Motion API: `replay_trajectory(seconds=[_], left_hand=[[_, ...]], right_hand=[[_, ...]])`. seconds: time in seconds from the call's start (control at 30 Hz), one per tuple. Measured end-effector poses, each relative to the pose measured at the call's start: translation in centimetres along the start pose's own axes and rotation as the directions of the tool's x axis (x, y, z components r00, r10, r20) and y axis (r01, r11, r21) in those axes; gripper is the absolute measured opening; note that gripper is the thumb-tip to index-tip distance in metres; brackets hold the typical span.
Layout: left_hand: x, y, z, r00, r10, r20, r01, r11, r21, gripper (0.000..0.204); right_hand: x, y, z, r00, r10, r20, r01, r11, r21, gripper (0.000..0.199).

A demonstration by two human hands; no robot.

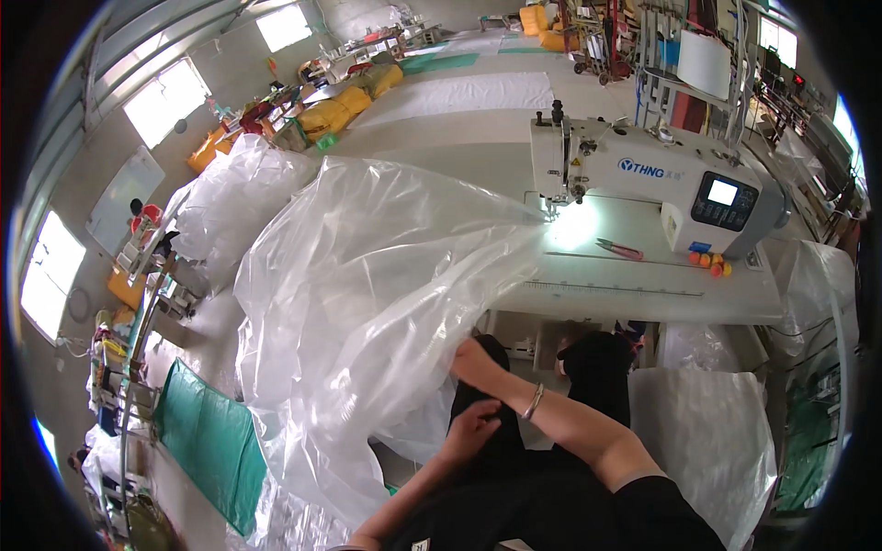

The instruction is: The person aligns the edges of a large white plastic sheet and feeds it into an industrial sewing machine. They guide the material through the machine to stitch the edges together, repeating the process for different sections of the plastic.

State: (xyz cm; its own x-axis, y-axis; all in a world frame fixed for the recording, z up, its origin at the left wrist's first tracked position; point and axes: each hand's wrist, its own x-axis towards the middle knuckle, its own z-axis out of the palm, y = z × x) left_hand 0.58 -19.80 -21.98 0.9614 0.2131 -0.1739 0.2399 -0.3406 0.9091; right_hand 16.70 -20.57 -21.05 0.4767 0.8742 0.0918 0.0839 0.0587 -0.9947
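The clear plastic sheeting (367, 262) runs from the tabletop (753, 298) down past its front edge to the left of the person's legs; its narrow end lies at the needle area of the white sewing machine (634, 165), and its long axis slants from there down and to the left, broadening into loose folds; whether it is a bag or a single sheet, I cannot tell. The right hand (476, 364) is at the sheeting's right edge, its grip curled, fingertips hidden, so a firm hold cannot be confirmed; the left hand (472, 428) is just below it, near the right wrist, its grip loosely bent, and whether it has hold of any plastic is unclear. Pink-handled snips (620, 250) and small orange and yellow balls (713, 264) lie on the tabletop; yellow sacks (335, 112) stand farther back, their contents hidden; a green sheet (211, 441) lies at lower left.
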Motion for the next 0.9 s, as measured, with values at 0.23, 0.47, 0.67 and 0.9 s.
replay_trajectory(seconds=[0.23, 0.47, 0.67, 0.9], left_hand=[[3.7, -4.3, -5.3, 0.782, -0.049, -0.621, -0.238, 0.898, -0.371, 0.036], [0.7, 4.3, -25.3, 0.471, 0.076, -0.879, -0.282, 0.957, -0.069, 0.036], [-3.7, 10.8, -39.6, 0.296, 0.377, -0.878, 0.016, 0.917, 0.399, 0.036], [-8.3, 16.1, -49.3, 0.264, 0.647, -0.716, 0.413, 0.595, 0.690, 0.036]], right_hand=[[1.8, -16.5, 1.9, 0.833, -0.506, 0.225, 0.530, 0.613, -0.586, 0.035], [6.5, -11.1, -2.9, 0.789, -0.601, 0.129, 0.538, 0.572, -0.620, 0.045], [10.2, -4.0, -2.2, 0.775, -0.632, 0.016, 0.168, 0.182, -0.969, 0.043], [9.7, -2.1, -3.0, 0.870, -0.490, 0.056, 0.327, 0.488, -0.809, 0.015]])
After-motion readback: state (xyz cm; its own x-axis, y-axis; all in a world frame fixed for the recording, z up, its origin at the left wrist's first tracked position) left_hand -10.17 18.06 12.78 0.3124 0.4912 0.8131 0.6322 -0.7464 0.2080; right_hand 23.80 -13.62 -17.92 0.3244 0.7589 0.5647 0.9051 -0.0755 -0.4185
